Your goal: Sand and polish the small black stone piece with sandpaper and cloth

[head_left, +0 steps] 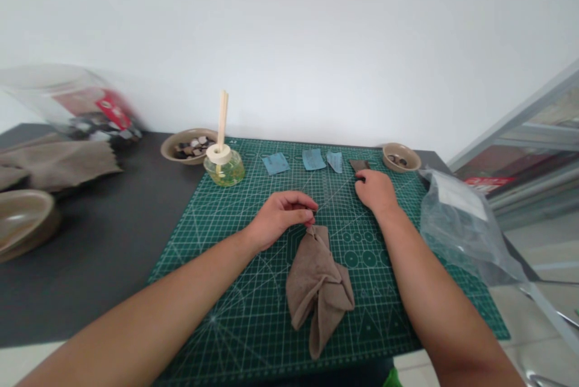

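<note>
A brown cloth [316, 281], matt and softly creased, is laid in loose folds on the green mat [253, 339]. Its upper corner is met by the curled left hand [278, 218]; a small dark brown patch [359, 164] is reached by the right hand [379, 189]. Whether either grip is closed cannot be told.

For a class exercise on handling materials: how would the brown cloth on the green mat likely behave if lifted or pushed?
The brown cloth would probably hang floppy, since it lies in soft, irregular folds. It looks thin, so it is likely light for its size. Rolling seems unlikely, with corners splayed on the green mat.
</note>
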`<state>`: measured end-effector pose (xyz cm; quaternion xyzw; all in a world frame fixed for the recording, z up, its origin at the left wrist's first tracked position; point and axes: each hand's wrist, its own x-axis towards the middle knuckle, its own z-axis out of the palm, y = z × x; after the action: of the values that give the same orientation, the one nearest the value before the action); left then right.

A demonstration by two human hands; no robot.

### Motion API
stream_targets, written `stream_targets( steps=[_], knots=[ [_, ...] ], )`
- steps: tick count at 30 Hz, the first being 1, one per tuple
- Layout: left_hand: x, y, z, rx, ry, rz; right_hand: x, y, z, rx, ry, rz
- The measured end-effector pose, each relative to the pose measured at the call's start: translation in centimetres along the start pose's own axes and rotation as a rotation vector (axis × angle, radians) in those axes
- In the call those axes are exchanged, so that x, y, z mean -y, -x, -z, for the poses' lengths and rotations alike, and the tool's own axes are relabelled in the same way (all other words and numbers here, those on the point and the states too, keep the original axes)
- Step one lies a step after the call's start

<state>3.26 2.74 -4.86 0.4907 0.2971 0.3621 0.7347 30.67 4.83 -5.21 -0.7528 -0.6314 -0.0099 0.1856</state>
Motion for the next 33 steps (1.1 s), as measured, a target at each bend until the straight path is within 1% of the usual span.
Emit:
stream_targets(
  steps=[4,7,14,19,23,25,29,31,33],
  knots=[
    [0.0,0.0,0.0,0.010,-0.002,0.003,-0.3,-0.4,-0.6,0.044,0.021,0.026],
    [0.0,0.0,-0.1,0.021,-0.002,0.005,-0.4,-0.6,-0.8,0.044,0.017,0.059],
    [0.0,0.0,-0.1,0.019,-0.013,0.002,0.0,-0.5,-1.1,-0.045,-0.042,0.139],
    [0.0,-0.1,-0.2,0.027,-0.017,0.006,1.0,-0.7,-1.3,-0.106,-0.102,0.253],
    [0.0,-0.1,-0.3,0.034,-0.025,0.006,2.4,-0.8,-2.1,-0.064,-0.135,0.363],
    [0.0,-0.1,-0.3,0.033,-0.028,0.005,2.9,-0.7,-2.6,-0.034,-0.141,0.396],
    [-0.1,-0.1,-0.4,0.025,-0.023,0.007,3.3,-0.7,-3.1,-0.024,-0.151,0.398],
    [-0.2,-0.1,-0.4,0.016,-0.012,0.014,3.3,-0.7,-2.9,-0.050,-0.164,0.387],
    [-0.2,-0.1,-0.4,0.003,0.008,0.022,3.3,-0.6,-2.2,-0.099,-0.184,0.375]
  ],
)
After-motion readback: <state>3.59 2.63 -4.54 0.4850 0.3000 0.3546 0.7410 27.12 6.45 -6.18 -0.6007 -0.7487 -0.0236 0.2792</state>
